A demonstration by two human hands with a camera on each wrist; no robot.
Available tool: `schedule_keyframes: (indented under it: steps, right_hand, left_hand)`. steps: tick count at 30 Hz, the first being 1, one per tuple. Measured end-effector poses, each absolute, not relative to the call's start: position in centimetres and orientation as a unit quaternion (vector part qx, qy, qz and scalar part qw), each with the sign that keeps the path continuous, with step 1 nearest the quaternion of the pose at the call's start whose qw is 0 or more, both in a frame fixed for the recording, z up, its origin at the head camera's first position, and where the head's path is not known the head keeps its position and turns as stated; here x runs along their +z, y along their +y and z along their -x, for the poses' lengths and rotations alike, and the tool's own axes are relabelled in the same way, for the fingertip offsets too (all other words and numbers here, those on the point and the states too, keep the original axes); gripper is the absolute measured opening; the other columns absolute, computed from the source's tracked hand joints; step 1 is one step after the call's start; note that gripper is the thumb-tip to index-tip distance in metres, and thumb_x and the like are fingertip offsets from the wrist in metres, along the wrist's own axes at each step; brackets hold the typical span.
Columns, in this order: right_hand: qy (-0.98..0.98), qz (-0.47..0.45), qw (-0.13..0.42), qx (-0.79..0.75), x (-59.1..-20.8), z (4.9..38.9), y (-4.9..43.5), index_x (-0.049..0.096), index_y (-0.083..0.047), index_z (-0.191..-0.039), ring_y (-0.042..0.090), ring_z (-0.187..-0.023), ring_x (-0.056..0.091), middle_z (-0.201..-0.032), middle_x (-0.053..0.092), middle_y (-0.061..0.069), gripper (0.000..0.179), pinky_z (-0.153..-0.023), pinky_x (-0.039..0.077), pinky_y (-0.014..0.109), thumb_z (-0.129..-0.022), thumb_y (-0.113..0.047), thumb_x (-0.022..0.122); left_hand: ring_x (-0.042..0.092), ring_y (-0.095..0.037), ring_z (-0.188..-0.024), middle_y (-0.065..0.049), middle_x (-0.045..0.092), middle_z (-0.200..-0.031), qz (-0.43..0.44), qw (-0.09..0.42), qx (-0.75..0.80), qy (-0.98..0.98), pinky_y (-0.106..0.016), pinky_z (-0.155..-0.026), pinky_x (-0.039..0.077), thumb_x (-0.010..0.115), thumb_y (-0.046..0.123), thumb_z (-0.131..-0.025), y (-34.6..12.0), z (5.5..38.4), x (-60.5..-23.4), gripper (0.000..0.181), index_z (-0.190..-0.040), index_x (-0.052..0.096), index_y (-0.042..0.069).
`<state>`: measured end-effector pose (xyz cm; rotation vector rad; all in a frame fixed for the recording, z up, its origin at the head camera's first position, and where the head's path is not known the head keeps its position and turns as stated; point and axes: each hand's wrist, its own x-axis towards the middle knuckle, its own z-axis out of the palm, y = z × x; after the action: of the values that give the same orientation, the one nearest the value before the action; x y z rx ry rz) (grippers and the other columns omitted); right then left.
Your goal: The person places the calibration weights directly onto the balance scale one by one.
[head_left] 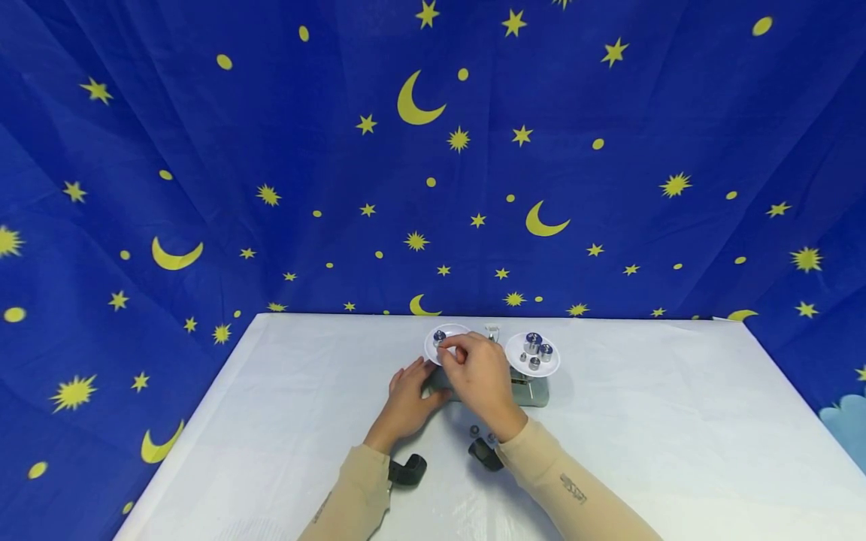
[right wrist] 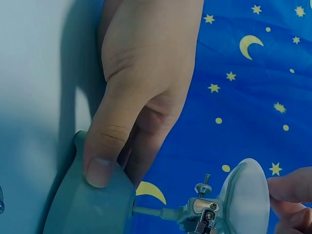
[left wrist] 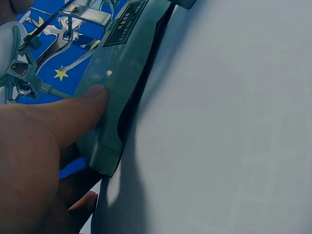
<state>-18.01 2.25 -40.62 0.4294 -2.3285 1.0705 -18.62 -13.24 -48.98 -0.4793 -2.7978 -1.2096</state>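
A grey-green balance scale (head_left: 537, 395) stands on the table with two white pans. My left hand (head_left: 408, 404) grips the left end of its base, the thumb (left wrist: 90, 105) lying on the top face and the other fingers mostly hidden round the end. My right hand (head_left: 482, 374) reaches over the base to the left pan (head_left: 431, 353). There its thumb and index finger (right wrist: 292, 184) pinch at a small metal weight (head_left: 440, 336); the fingertips partly cover it. Several metal weights (head_left: 533, 343) of different sizes stand on the right pan (head_left: 553, 366).
Two small metal weights (head_left: 474, 430) sit on the white table (head_left: 676, 421) near my right wrist. Black wrist devices (head_left: 409, 471) show under both sleeves. A blue curtain (head_left: 338, 165) with yellow stars and moons hangs behind the table.
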Motion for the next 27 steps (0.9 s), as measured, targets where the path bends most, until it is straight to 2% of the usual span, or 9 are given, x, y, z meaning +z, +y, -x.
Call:
schedule_keyframes:
  steps: [27]
  right_hand:
    - [-0.892, -0.139, 0.238, 0.358, -40.35, 18.18, 2.09, 0.080, -0.012, -0.088, 0.010, -0.053, 0.041, -0.060, 0.045, -0.007, 0.006, -0.049, 0.033, 0.028, -0.083, -0.015, 0.077]
  left_hand:
    - [0.035, -0.040, -0.144, -0.018, 0.050, -0.149, 0.153, 0.021, -0.391, -0.907, -0.065, -0.116, 0.015, 0.070, 0.032, -0.094, -13.27, 18.62, -48.90, 0.062, -0.145, 0.051, 0.000]
